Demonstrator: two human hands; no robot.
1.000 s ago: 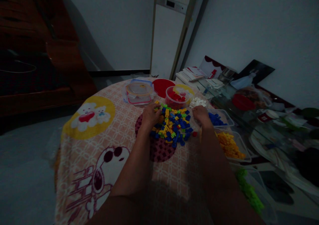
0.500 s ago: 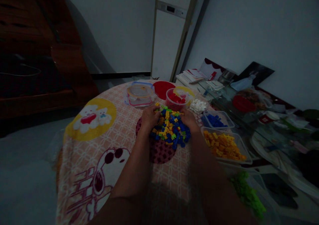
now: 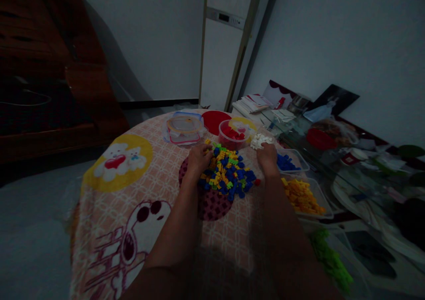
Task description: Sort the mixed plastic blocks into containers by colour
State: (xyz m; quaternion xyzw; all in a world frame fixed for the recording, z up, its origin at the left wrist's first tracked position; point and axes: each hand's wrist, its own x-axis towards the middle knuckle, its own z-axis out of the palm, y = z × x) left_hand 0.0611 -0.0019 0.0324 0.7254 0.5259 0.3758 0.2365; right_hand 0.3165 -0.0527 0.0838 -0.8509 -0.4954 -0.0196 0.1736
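A mixed heap of blue, yellow and green toy building bricks [image 3: 226,171] lies on a dark red patterned circle of the tablecloth. At the heap's left edge, my left hand [image 3: 199,159] has its fingers curled in among the bricks; what they pinch is hidden. My right hand [image 3: 267,156] reaches past the heap's right side to a pile of small white pieces [image 3: 260,140]. Its fingers are bent together there, and I cannot make out what is in them. A single red brick [image 3: 257,182] sits at the heap's right edge.
Behind the heap stands a round tub [image 3: 223,136] with red bricks. To its left are stacked clear lidded containers [image 3: 183,129]. Clear boxes along the right hold blue bricks [image 3: 287,162], yellow bricks [image 3: 303,197] and green bricks [image 3: 332,258]. A cluttered glass table adjoins on the right.
My right hand has moved from the heap's right side outward to the white pile. A red brick now shows at the heap's right edge. My left hand stays at the heap.
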